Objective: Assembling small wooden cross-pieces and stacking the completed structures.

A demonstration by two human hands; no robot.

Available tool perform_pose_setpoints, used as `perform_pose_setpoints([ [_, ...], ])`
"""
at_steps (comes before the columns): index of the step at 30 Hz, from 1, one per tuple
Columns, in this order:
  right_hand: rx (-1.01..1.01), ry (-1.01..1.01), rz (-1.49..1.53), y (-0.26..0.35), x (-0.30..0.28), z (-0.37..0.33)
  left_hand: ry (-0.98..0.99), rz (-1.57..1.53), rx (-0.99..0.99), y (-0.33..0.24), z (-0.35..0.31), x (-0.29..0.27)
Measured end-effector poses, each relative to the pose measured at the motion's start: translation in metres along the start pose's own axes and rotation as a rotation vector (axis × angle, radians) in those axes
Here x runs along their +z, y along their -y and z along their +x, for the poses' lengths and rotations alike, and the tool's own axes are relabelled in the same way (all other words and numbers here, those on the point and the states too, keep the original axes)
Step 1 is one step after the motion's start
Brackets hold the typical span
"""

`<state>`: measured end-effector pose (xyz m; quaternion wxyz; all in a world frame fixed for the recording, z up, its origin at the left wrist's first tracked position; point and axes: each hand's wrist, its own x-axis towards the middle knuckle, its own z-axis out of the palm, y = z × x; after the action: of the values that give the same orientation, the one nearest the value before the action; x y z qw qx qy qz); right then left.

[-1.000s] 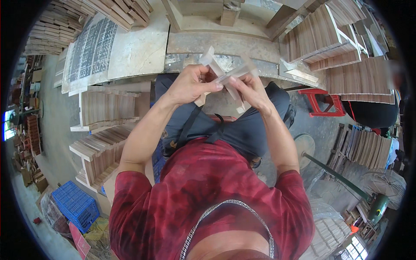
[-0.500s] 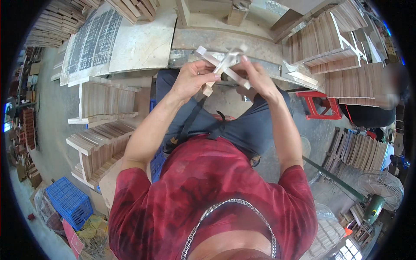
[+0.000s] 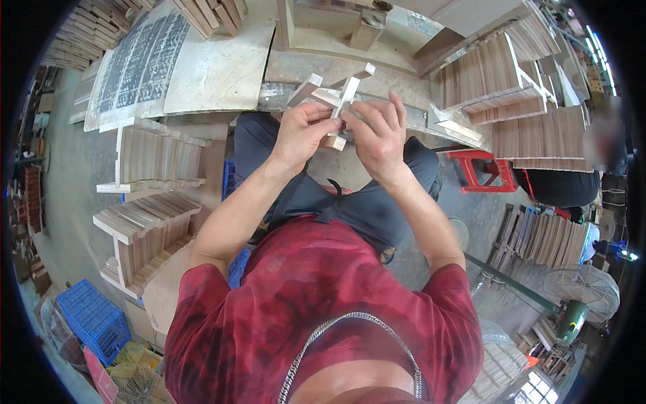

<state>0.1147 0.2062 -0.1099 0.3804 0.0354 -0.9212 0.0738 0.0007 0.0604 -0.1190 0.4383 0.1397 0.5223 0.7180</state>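
Note:
A small frame of pale wooden bars (image 3: pixel 347 94), joined crosswise, is held tilted above my lap, before the bench edge. My left hand (image 3: pixel 299 132) grips it from the left, thumb and fingers closed round a bar. My right hand (image 3: pixel 379 137) is at the frame's right side, thumb and index fingertip pinched against the upright bar, with another finger raised. Whether a small part sits between those right fingertips is hidden. One bar end juts out toward me below my left thumb.
The worn workbench (image 3: pixel 222 74) spans the far side, with a wooden block (image 3: pixel 368 30) on it. Stacked wooden frames (image 3: pixel 161 158) stand at left, more stacked slats (image 3: pixel 481 74) at right. A red stool (image 3: pixel 481 172), a blue crate (image 3: pixel 93 320) and a fan (image 3: pixel 582 294) stand around me.
The wooden frame has turned in my hands, so its bars stand more upright. My right hand has come down and inward, from the far bar end to the frame's side.

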Motion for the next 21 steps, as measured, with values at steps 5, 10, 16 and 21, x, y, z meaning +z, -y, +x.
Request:
perform_pose_setpoints([
  [5, 0.175, 0.186, 0.011, 0.002, -0.004, 0.008, 0.013, 0.008, 0.058, -0.002, -0.002, 0.003],
  [10, 0.077, 0.288, 0.090, 0.003, -0.012, 0.004, -0.010, 0.143, 0.047, 0.001, 0.002, -0.007],
  [16, 0.964, -0.209, 1.042, -0.019, -0.022, -0.012, -0.087, 0.279, 0.213, -0.005, 0.006, -0.019],
  [21, 0.993, -0.110, 1.071, -0.042, -0.020, -0.013, -0.091, 0.577, 0.371, -0.019, -0.009, -0.017],
])
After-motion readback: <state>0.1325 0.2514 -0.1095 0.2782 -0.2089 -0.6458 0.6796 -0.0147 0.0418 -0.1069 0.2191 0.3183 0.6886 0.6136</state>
